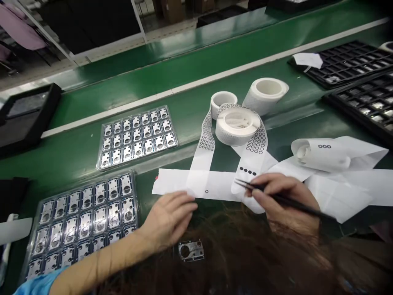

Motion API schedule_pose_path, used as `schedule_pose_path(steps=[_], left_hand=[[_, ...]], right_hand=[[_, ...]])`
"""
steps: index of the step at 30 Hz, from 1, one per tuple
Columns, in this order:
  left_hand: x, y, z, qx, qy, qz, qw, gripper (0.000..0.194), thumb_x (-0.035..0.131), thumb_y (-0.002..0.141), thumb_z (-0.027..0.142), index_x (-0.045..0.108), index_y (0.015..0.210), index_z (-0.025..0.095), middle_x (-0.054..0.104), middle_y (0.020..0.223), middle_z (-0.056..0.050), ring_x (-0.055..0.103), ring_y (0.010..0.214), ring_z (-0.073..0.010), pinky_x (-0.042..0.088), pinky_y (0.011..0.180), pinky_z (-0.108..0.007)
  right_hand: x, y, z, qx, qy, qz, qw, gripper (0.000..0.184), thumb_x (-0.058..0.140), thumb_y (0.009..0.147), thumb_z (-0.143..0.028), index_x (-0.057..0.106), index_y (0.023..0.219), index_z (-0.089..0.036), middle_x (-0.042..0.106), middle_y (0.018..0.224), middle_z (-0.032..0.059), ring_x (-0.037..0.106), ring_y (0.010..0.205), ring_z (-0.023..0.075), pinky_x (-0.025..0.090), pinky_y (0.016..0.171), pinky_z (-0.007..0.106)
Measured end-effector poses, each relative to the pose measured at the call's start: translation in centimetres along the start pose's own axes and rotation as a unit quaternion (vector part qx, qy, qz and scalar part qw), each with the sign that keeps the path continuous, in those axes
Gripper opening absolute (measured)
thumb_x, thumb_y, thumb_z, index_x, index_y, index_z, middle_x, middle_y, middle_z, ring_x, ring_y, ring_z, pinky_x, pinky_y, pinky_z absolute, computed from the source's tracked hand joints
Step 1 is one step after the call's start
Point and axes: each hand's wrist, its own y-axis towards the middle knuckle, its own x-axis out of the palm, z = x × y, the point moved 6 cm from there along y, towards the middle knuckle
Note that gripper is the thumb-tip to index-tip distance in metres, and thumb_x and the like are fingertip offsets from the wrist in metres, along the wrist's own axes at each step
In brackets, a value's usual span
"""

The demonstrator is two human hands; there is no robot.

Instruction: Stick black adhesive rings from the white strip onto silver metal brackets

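My right hand (285, 200) grips a pair of black tweezers (294, 205), their tips over the end of a white sticker strip (253, 164) that carries a row of black dots and rows of small rings. My left hand (170, 217) holds nothing; its fingers stretch out flat at the lower edge of a white paper strip (172, 180), near a single ring sticker (206, 191). Just below that hand lies one small metal plate (190, 250) with a round hole. Loose hair hides part of the table around it.
Sticker rolls (238, 127) stand behind the strips. Left of them are two clear trays of metal plates, one farther back (138, 135) and one nearer (82, 221). Crumpled backing paper (337, 192) lies right. Black trays (353, 65) stand at the back right, and a black frame (27, 119) far left.
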Motion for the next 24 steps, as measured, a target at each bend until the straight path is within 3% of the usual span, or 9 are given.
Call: schedule_pose_path(steps=[2,4,6,10,14,18,21,24], left_hand=[[-1.4,4.1,-1.4,-0.043,-0.034,0.025,0.998,0.029,0.051,0.095,0.027,0.066,0.120,0.026,0.071,0.122,-0.005,0.064,0.117,-0.0235,0.049,0.106,-0.040],[-2.0,8.0,-3.1,-0.103,-0.061,0.054,0.991,0.039,0.051,0.096,0.032,0.058,0.131,0.020,0.065,0.131,-0.011,0.062,0.120,-0.0257,0.051,0.101,-0.040],[-1.7,11.4,-4.8,-0.152,-0.085,0.075,0.982,0.050,0.054,0.094,0.034,0.049,0.140,0.015,0.059,0.139,-0.015,0.058,0.125,-0.0286,0.050,0.102,-0.042],[-0.1,15.9,-6.6,-0.197,-0.138,0.074,0.968,0.065,0.072,0.081,0.040,0.052,0.137,0.014,0.070,0.121,-0.015,0.068,0.105,-0.0292,0.054,0.091,-0.040],[0.8,17.8,-6.8,-0.209,-0.176,0.047,0.961,0.045,0.082,0.068,0.040,0.071,0.105,0.018,0.075,0.090,-0.007,0.069,0.082,-0.0259,0.053,0.071,-0.032],[1.1,18.4,-7.0,-0.228,-0.196,0.009,0.954,0.028,0.083,0.063,0.042,0.070,0.071,0.018,0.066,0.062,0.001,0.063,0.063,-0.0208,0.043,0.056,-0.026],[1.3,18.5,-7.0,-0.240,-0.212,-0.011,0.947,0.033,0.082,0.062,0.046,0.066,0.062,0.017,0.060,0.055,0.003,0.056,0.055,-0.0164,0.035,0.050,-0.024],[1.5,18.5,-6.8,-0.235,-0.251,-0.020,0.939,0.039,0.081,0.064,0.051,0.066,0.066,0.016,0.062,0.061,0.001,0.054,0.056,-0.0148,0.034,0.051,-0.023]], right_hand=[[0.9,3.5,1.1,0.018,0.088,0.002,0.996,0.016,0.075,0.082,-0.015,0.061,0.078,-0.022,0.066,0.090,0.0010,0.067,0.069,0.0141,0.059,0.070,0.029],[2.2,6.1,2.9,0.027,0.130,-0.002,0.991,0.016,0.078,0.079,-0.018,0.062,0.077,-0.020,0.068,0.090,0.0015,0.069,0.071,0.0157,0.061,0.068,0.030],[3.3,7.7,5.0,0.036,0.131,0.004,0.991,0.019,0.081,0.074,-0.023,0.063,0.074,-0.019,0.068,0.085,0.0014,0.069,0.068,0.0159,0.061,0.065,0.030],[3.6,8.5,8.6,0.063,0.085,0.004,0.994,0.025,0.083,0.070,-0.032,0.062,0.072,-0.018,0.071,0.085,0.0045,0.068,0.066,0.0166,0.060,0.065,0.031],[2.8,8.2,9.5,0.070,0.058,0.015,0.996,0.027,0.080,0.072,-0.037,0.061,0.073,-0.019,0.070,0.086,0.0058,0.067,0.067,0.0183,0.059,0.066,0.034],[3.3,7.9,9.3,0.070,0.028,0.002,0.997,0.020,0.076,0.073,-0.034,0.062,0.073,-0.020,0.070,0.087,0.0062,0.066,0.078,0.0222,0.055,0.074,0.038],[3.6,7.9,9.3,0.062,0.019,-0.003,0.998,0.018,0.074,0.074,-0.033,0.061,0.073,-0.021,0.069,0.087,0.0055,0.065,0.084,0.0231,0.052,0.078,0.038],[3.6,7.9,9.4,0.051,0.017,0.001,0.999,0.017,0.073,0.075,-0.032,0.061,0.073,-0.021,0.069,0.088,0.0052,0.065,0.086,0.0222,0.051,0.080,0.037]])
